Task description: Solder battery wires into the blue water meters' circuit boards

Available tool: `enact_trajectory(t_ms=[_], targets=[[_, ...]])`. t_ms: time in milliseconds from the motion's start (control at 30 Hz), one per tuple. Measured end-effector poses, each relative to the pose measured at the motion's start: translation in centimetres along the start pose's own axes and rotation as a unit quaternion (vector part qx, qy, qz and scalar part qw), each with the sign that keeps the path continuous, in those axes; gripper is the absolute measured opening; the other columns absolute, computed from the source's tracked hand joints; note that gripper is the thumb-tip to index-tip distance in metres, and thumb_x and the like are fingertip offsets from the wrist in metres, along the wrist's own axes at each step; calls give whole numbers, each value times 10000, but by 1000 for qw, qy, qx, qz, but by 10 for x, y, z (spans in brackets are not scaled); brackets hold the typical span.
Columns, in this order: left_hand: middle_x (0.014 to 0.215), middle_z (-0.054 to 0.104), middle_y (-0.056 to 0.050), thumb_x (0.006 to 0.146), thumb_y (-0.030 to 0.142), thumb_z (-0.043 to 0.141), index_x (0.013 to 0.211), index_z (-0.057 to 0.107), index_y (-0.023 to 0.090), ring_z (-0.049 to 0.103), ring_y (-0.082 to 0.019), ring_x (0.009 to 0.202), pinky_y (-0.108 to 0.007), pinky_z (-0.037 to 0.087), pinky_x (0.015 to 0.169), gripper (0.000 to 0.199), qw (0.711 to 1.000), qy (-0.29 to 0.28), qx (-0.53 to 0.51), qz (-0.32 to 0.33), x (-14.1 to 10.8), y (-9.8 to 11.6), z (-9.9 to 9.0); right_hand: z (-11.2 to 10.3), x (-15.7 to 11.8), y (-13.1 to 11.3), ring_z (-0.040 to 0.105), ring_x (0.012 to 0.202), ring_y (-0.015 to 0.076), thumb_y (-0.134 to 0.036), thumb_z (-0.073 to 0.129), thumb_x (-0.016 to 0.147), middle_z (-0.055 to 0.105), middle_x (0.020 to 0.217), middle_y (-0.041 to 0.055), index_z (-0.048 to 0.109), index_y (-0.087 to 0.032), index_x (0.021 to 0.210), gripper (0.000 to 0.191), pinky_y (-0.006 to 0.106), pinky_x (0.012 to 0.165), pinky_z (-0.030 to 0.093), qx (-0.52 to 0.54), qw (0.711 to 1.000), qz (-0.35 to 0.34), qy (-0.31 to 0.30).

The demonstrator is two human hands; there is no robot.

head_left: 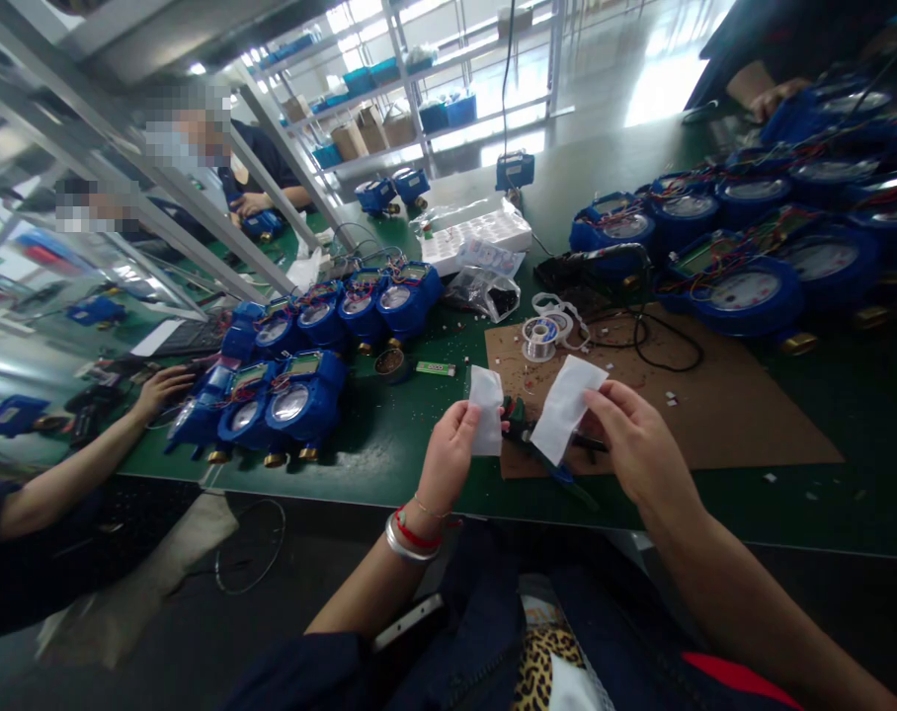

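Wears a silver bangle (404, 551) and a red band (415, 535) on the near wrist. Pinches a narrow white slip (485, 407) in the left hand (452, 444), with the thumb over its left edge and with fingertips showing past its right edge. Points this slip away from the body, with its long axis nearly upright in view. Grips a second slip (567, 405) by its upper right side in the right hand (633, 434), between thumb and fingers. Slants that one, with its long axis running from lower left to upper right. Holds both apart, above the near part of a brown cardboard sheet (745, 425), with a partly hidden, blue-ended tool (563, 473) below. Has blue meters (300, 405) well to the left on the green surface (389, 425), with a co-worker's hand (168, 387) beside them. Has a round tin (390, 365), a green-labelled stick (435, 368) lying crosswise, and a wire spool (539, 341) farther back. Faces more meters (745, 291) at the right. Looks past a clear bag (485, 294) and a white tray (485, 235) to shelves (485, 114).
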State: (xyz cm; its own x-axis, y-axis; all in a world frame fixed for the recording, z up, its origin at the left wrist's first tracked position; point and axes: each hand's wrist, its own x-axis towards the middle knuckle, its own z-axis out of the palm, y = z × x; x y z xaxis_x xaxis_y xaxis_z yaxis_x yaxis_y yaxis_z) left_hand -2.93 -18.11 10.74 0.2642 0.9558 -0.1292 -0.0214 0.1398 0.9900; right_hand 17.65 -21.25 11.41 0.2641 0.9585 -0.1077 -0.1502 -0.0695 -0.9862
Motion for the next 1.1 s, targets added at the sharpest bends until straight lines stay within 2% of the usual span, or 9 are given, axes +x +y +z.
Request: enact_trajectory(t_ms=[200,433,567,733,800,867,933,1033,1100], targets=[[1057,684,-89,855,408,581,1036,587,157,672,-217,930,-318,535,803,310,1000,-16,-14,12,5,1,7,-17,8,2,630,699,147,-378,650,787,658,847,-7,609,-233,883,179,230,597,523,87,994,24,66],[1009,680,-49,841,393,604,1033,578,178,692,-197,849,-297,551,749,290,997,39,-53,34,3,6,8,-11,5,10,625,704,158,-405,592,816,666,860,13,591,-214,979,251,251,590,516,-62,992,94,-62],[938,677,-31,847,388,598,1011,581,179,697,-189,806,-272,550,698,267,998,40,-43,31,1,7,7,-4,6,20,659,885,215,-360,564,834,678,1045,74,577,-200,1070,286,336,750,540,-150,981,54,-112],[1000,678,-50,867,327,580,1041,585,187,679,-199,904,-324,547,791,224,997,13,28,68,0,6,5,-1,4,24,650,966,230,-307,571,839,672,1091,79,568,-209,1160,336,388,876,515,-260,957,-29,-125],[1100,657,-72,876,271,564,1009,618,186,640,-199,1015,-340,520,875,167,977,32,145,152,-2,8,4,0,0,18,640,978,236,-301,553,854,666,1103,76,587,-217,1164,323,409,902,499,-314,940,-67,-117],[1204,611,-85,878,195,544,987,640,188,590,-192,1105,-348,488,942,145,925,51,272,260,-4,10,2,1,-5,8,585,1087,265,-320,575,843,630,1183,92,622,-207,1137,318,442,993,432,-358,923,-123,-76],[1269,570,-95,876,125,512,1034,626,195,554,-190,1161,-364,477,970,207,864,46,358,352,-7,12,1,2,-11,-2,534,1163,280,-382,584,842,603,1227,104,652,-194,1090,318,449,1051,373,-336,930,-139,-46],[1308,538,-105,871,61,457,1109,587,197,510,-201,1226,-389,480,984,304,807,27,395,438,-12,12,1,6,-20,-13,628,1009,254,-551,421,909,668,1077,115,663,-170,1026,466,424,930,480,-145,980,19,-137],[1304,538,-107,863,43,442,1115,579,191,503,-208,1236,-397,484,984,322,797,26,384,467,-15,11,2,10,-26,-16,654,942,228,-595,376,914,679,1034,108,646,-163,1031,523,384,866,517,-14,973,114,-202]])
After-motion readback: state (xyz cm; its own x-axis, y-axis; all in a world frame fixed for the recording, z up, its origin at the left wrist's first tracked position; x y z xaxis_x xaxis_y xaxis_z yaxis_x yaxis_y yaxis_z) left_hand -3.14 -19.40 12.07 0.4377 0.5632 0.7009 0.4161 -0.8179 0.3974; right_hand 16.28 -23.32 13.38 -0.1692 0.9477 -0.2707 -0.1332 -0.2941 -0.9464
